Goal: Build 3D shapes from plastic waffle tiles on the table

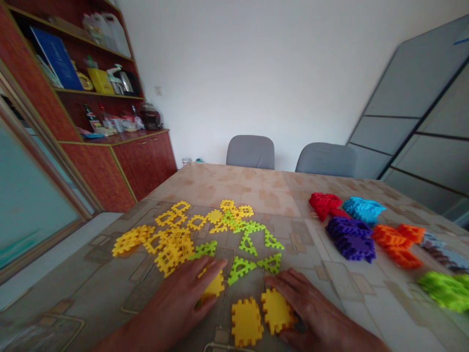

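On the table, my left hand (pixel 179 296) has its fingers and thumb on either side of a yellow square interlocking tile (pixel 215 285), partly covering it. My right hand (pixel 309 300) grips a second yellow square interlocking tile (pixel 276 310) by its right side, fingers at the top corner and thumb at the lower edge. Between the hands a third yellow square tile (pixel 246 322) lies flat, untouched. Just beyond them are several green triangular pieces (pixel 241 268). A heap of yellow window-frame pieces (pixel 175 247) sits beyond my left hand.
Stacks of red (pixel 325 203), light blue (pixel 362 209), purple (pixel 351 238), orange (pixel 399 243) and green pieces (pixel 447 291) stand to the right. Two grey chairs (pixel 250 150) face me at the table's far edge (pixel 282 173). A reddish wooden cabinet (pixel 144 164) stands at the left.
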A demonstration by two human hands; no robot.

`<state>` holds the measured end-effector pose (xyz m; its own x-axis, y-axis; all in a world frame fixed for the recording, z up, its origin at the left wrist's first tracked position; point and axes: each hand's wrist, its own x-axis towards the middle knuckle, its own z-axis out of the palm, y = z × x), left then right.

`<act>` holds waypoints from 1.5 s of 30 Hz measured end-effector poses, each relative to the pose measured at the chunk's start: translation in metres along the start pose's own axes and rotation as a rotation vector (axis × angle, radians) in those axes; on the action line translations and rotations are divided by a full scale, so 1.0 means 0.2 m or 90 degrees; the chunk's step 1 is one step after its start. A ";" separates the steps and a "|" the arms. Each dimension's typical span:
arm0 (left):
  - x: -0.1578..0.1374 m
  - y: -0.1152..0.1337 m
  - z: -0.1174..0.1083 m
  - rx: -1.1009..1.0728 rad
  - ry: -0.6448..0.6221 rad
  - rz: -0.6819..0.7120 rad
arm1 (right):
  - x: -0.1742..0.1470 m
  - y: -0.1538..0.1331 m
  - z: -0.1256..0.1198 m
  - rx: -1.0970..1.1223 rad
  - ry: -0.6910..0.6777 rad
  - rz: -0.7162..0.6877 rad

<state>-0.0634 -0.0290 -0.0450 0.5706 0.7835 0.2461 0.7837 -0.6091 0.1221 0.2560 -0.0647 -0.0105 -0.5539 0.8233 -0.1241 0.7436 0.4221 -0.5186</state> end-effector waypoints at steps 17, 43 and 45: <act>0.05 0.01 -0.01 -0.008 -0.065 -0.081 | -0.04 0.05 0.01 -0.051 0.009 -0.038; 0.10 -0.01 -0.03 -0.063 -0.063 -0.117 | -0.04 0.04 0.03 0.011 0.045 0.010; 0.10 -0.01 -0.03 -0.080 -0.040 -0.118 | -0.02 -0.01 0.03 0.042 0.057 0.014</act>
<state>-0.0556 -0.0131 -0.0350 0.4366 0.8873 0.1485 0.8419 -0.4611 0.2802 0.2535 -0.0707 -0.0135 -0.4999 0.8639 -0.0615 0.7273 0.3802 -0.5715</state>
